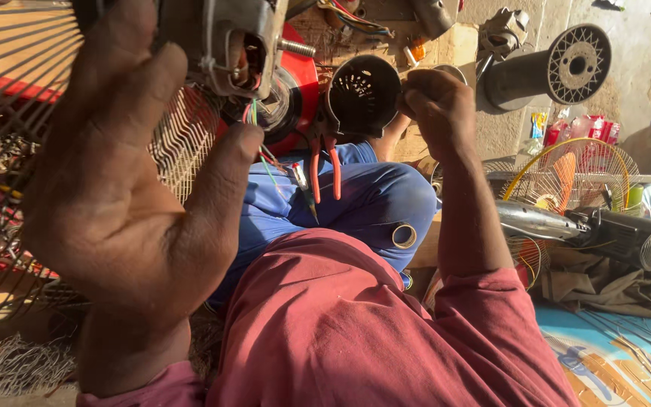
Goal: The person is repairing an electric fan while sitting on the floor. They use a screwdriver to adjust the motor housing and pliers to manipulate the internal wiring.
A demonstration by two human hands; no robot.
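Observation:
My left hand [126, 177] is raised close to the camera, palm toward me, fingers reaching up around a grey metal fan motor [239, 45] with coloured wires [254, 113] hanging from it. My right hand [438, 105] grips the rim of a black perforated motor cover [362, 94]. Red-handled pliers [325, 166] and a small screwdriver [303, 185] lie on my blue trouser leg [356, 203]. A red fan part [303, 83] sits behind the motor.
A wire fan guard [9, 151] stands at the left. An empty black wire spool [559, 71] lies at upper right. Another fan cage [574, 173] and a black fan motor with a pole [612, 234] lie at right, over cloth and a patterned mat [612, 354].

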